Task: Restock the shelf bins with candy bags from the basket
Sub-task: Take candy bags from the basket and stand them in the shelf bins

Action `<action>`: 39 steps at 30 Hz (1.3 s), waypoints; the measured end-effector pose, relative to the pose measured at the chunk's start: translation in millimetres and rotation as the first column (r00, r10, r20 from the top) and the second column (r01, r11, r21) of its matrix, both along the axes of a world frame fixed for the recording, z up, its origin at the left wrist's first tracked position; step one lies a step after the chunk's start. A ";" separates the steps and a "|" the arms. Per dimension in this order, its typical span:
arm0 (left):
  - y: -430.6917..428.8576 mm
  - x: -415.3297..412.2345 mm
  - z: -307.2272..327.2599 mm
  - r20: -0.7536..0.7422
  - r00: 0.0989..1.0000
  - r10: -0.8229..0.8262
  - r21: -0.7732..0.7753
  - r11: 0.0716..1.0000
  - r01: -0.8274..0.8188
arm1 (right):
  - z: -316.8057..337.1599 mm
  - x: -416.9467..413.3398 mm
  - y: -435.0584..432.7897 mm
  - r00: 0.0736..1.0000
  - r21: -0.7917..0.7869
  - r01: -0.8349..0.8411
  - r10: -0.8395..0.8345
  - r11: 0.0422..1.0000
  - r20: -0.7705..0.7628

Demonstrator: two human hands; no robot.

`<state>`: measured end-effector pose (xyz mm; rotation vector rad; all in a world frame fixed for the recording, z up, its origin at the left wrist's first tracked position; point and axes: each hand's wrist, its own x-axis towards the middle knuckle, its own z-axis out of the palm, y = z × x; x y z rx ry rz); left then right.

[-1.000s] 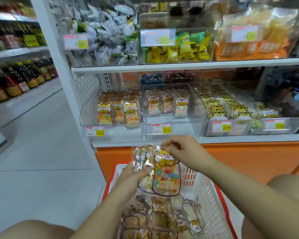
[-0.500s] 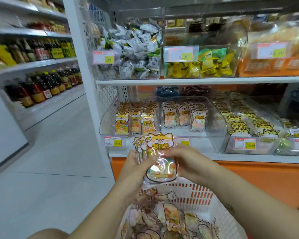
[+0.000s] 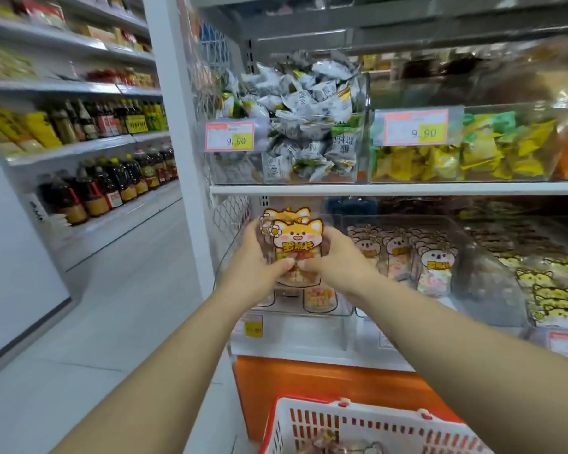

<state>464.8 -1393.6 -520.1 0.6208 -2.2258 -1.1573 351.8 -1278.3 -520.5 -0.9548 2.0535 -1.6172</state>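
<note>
A small stack of candy bags (image 3: 296, 237) with an orange fox face on top is held upright over the leftmost clear bin (image 3: 328, 311) of the lower shelf. My left hand (image 3: 256, 263) grips the stack's left side and my right hand (image 3: 338, 262) grips its right side, thumbs meeting at the front. More of the same bags stand in that bin below my hands. The white and red basket (image 3: 358, 424) sits at the bottom, with a few candy bags showing inside.
The neighbouring clear bin (image 3: 466, 244) holds koala-face candy bags (image 3: 436, 267); yellow cat bags (image 3: 551, 290) fill bins further right. The upper shelf (image 3: 391, 189) carries bins of wrapped snacks with price tags. An orange shelf base (image 3: 325, 378) stands behind the basket. The aisle floor (image 3: 112, 322) lies left.
Both hands have lifted the stack of bags up out of the basket and forward to the leftmost lower bin. The view has moved closer to the shelf.
</note>
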 end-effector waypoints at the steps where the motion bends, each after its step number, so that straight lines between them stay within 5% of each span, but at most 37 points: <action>1: -10.6 -7.9 -7.9 0.037 0.999 0.025 -0.004 1.000 -0.025 | -7.8 -4.7 -12.3 1.000 0.034 0.025 -0.025 0.999 0.007; 6: -53.6 -36.2 -59.2 0.209 0.972 0.107 -0.020 0.994 -0.105 | -62.8 -26.6 -62.0 0.990 0.140 0.006 -0.026 0.990 0.140; 12: -80.5 -49.1 -93.8 0.451 0.889 0.083 -0.026 0.996 -0.080 | -98.1 -46.6 -83.0 0.989 0.357 -0.147 0.126 0.923 0.082; 22: -82.2 -88.2 -108.8 0.371 0.912 -0.175 0.333 0.942 0.045 | -125.7 -69.6 -77.4 0.985 0.369 0.167 -0.170 0.914 -0.025; 32: -91.5 -91.6 -107.7 0.412 0.903 0.123 -0.063 0.992 -0.106 | -118.4 -58.3 -102.3 0.942 0.487 0.335 -0.299 0.807 -0.151; 39: -92.7 -81.7 -103.7 0.469 0.837 0.283 -0.414 0.907 -0.075 | -110.7 -50.0 -101.8 0.910 0.581 0.365 -0.147 0.727 -0.388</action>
